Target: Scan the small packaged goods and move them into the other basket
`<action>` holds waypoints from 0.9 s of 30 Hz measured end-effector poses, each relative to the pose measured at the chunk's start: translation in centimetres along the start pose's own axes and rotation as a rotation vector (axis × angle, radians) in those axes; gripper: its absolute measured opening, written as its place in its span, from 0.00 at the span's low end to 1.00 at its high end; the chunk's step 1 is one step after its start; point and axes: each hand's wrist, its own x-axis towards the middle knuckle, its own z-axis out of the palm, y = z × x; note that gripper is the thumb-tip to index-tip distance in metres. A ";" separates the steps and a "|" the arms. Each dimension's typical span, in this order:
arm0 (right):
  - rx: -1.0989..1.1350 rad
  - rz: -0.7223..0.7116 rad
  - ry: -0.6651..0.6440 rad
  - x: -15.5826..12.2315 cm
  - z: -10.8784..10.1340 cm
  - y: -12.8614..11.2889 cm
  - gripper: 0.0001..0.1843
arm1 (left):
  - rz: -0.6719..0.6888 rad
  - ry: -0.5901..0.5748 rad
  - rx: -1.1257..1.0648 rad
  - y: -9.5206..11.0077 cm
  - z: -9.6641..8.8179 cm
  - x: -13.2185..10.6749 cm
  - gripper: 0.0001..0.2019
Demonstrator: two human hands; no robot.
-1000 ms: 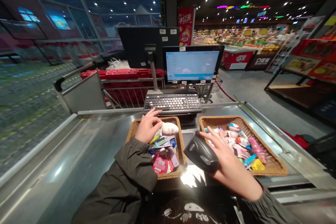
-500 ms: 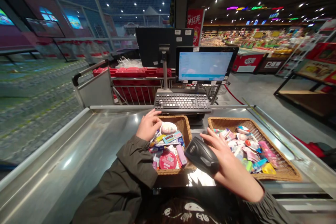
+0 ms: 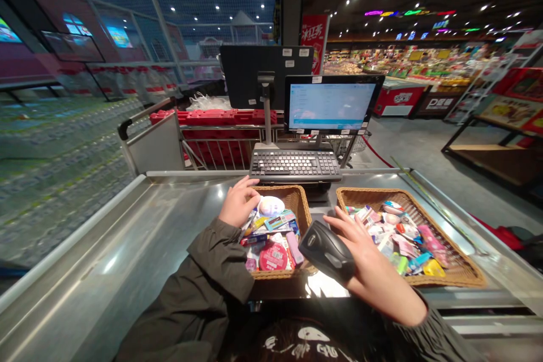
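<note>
My left hand (image 3: 240, 202) is above the left rim of a wicker basket (image 3: 304, 212). Its thumb and fingers are closed on the left end of a white egg-shaped package (image 3: 271, 206), partly hidden by the thumb. Small packaged goods fill this basket, among them a round red pack (image 3: 272, 256) and a pink-purple box (image 3: 294, 246). My right hand (image 3: 367, 254) grips a black barcode scanner (image 3: 326, 250), its head pointing left toward the package. Some of its fingers are stretched out, the others hidden behind the scanner.
A second wicker basket (image 3: 464, 271) of small goods stands on the metal counter (image 3: 127, 249) at right. Behind the baskets are a keyboard (image 3: 294, 164), a lit screen (image 3: 331, 104) and a dark monitor back (image 3: 241, 76). A metal cart (image 3: 153, 141) stands beyond the counter.
A bluish light now shows on the white package. The left basket and its goods have shifted very slightly right in the picture; both hands stay nearly still.
</note>
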 end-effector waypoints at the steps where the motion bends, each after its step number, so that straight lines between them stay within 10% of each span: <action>1: -0.005 0.000 -0.003 -0.1 0.0 0.0 0.28 | 0.000 -0.001 -0.002 0.0 0.0 0.0 0.09; 15: 0.023 0.044 0.048 -1.2 -0.2 0.4 0.25 | -0.055 -0.092 0.118 -1.7 1.0 -0.9 0.09; 27: 0.029 0.074 0.025 -1.2 0.1 1.1 0.25 | -0.069 -0.257 0.196 -4.3 6.7 -0.7 0.08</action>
